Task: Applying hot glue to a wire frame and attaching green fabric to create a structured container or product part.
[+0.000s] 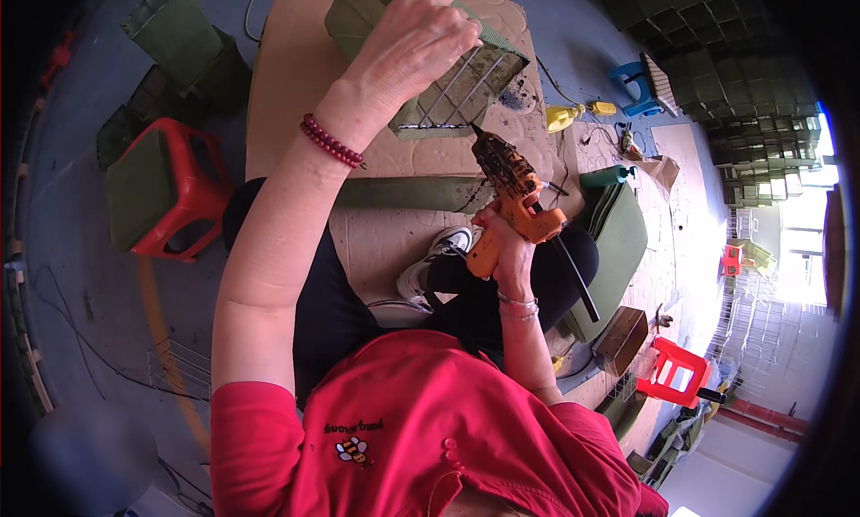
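My left hand [419,35] is closed on the upper edge of a green, box-shaped fabric piece [352,20], its fingertips partly hidden. A metal wire grid [459,91] lies across the open side of this piece. My right hand [509,255] grips an orange glue gun [518,194] by its handle. Dark residue coats the front of the gun, and its nozzle meets the lower edge of the piece near the grid. Out of the gun's back sticks a long black glue stick [578,282].
Brown cardboard [296,96] covers the work area. A green panel [403,194] lies before my legs. Red stools [184,190] stand left and lower right. To the right are a green bottle [607,176], stacked green sheets [618,235], a cardboard box [622,340] and cables.
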`<state>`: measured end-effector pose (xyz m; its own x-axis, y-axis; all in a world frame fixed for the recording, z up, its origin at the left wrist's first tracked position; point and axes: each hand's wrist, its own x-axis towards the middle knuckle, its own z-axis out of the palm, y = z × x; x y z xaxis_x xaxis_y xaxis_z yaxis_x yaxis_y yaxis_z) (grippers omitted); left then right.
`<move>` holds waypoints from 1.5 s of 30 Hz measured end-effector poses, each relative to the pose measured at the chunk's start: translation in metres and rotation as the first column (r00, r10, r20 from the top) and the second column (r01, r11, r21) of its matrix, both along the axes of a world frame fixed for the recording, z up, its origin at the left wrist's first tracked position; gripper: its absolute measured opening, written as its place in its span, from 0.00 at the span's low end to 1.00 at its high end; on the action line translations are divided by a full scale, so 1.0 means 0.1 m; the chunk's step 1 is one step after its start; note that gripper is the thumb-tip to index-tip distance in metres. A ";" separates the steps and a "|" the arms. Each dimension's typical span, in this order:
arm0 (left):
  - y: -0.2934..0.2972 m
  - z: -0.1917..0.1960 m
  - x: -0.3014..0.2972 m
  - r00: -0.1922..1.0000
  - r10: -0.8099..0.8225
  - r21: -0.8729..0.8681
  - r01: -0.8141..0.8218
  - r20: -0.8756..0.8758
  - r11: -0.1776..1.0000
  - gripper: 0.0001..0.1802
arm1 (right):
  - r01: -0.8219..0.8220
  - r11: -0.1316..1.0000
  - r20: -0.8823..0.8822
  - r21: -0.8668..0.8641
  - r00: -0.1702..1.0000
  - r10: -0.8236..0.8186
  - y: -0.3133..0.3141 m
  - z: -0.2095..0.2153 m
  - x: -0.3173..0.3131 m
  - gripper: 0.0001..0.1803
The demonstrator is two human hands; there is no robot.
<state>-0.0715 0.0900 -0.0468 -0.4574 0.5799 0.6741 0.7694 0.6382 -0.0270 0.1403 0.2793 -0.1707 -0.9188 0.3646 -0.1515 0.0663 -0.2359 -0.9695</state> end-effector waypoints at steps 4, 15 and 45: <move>-0.01 -0.02 -0.01 0.999 -0.035 0.049 0.035 0.001 0.998 0.11 | -0.008 0.999 0.020 0.036 1.000 0.007 -0.01 0.00 -0.02 0.14; 0.05 -0.35 -0.26 0.929 -0.210 0.181 0.273 -0.306 0.945 0.19 | -0.050 0.998 0.030 0.045 0.998 0.049 -0.02 0.04 -0.01 0.13; 0.06 -0.14 -0.24 0.977 -0.181 0.075 0.190 -0.114 0.979 0.11 | -0.068 0.995 0.058 0.071 0.996 0.064 -0.02 0.10 -0.01 0.13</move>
